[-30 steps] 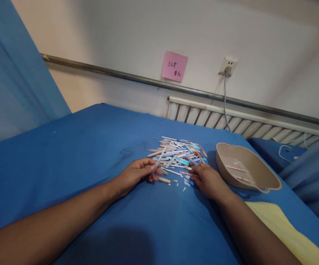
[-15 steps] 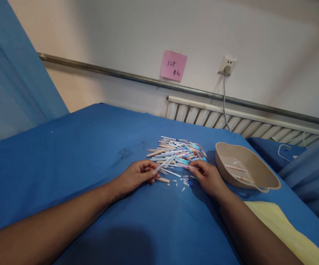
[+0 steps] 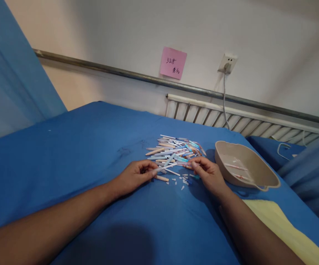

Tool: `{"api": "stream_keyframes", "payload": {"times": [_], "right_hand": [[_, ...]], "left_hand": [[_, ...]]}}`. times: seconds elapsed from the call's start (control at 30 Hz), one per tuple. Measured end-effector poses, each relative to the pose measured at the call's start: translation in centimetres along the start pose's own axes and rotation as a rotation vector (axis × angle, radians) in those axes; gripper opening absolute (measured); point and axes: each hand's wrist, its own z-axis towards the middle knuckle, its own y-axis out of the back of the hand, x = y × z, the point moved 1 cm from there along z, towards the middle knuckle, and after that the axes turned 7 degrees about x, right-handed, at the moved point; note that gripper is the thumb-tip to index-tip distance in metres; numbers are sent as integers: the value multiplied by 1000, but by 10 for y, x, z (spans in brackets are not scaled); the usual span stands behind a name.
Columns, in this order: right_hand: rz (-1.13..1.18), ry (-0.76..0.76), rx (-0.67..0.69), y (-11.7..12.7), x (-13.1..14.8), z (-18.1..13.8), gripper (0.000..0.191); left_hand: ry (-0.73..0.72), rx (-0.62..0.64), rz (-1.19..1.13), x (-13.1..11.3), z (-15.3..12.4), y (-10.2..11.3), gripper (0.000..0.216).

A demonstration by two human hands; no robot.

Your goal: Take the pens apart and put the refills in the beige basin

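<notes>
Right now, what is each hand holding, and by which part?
The left hand pinches a white rod near its left end; the right hand pinches a pinkish tube near its right end.

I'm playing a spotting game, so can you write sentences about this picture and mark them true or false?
1. The left hand holds a slim whitish stick. True.
2. The rounded beige plastic basin stands left of the heap of slim, mixed-colour pens. False: it stands right.
3. The square pink paper note is on the pale wall. True.
4. The right hand is inside the basin. False: it holds a thin pinkish tube outside.
</notes>
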Motion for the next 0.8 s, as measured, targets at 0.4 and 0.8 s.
{"api": "stream_keyframes", "payload": {"times": [0.4, 0.8], "right_hand": [[-33, 25, 20, 0, -3, -1, 24], [-192, 112, 122, -20, 5, -9, 17]], "left_hand": [[-40, 19, 107, 4, -1, 2, 28], [-82, 91, 265, -1, -6, -1, 26]]}}
